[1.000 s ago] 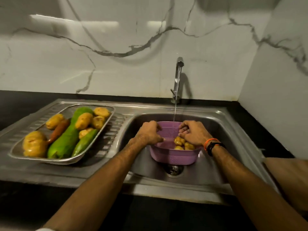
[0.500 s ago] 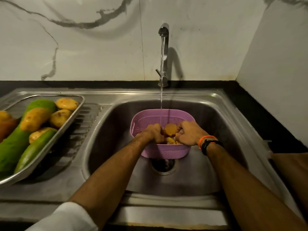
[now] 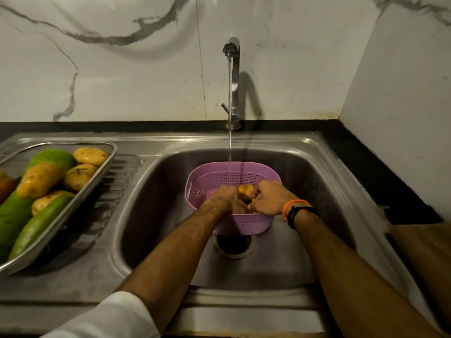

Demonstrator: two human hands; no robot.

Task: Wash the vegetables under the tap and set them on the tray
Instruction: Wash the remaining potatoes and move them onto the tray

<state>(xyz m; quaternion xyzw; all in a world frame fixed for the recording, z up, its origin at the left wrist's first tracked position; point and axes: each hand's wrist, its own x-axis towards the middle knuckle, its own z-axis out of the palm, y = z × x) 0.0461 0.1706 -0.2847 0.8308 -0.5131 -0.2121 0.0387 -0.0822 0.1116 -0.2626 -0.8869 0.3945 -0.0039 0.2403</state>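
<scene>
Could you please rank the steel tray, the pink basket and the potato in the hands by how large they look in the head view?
1. steel tray, partly cut off at the left edge
2. pink basket
3. potato, mostly hidden between the left hand and right hand

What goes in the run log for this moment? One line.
stage: washing | tap: running | both hands: on potato in basket | tray: loaded

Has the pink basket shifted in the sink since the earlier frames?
No clear shift. The pink basket sits just behind the drain, under the tap stream, as before; the head camera moved closer, which changes its place in the picture.
</scene>
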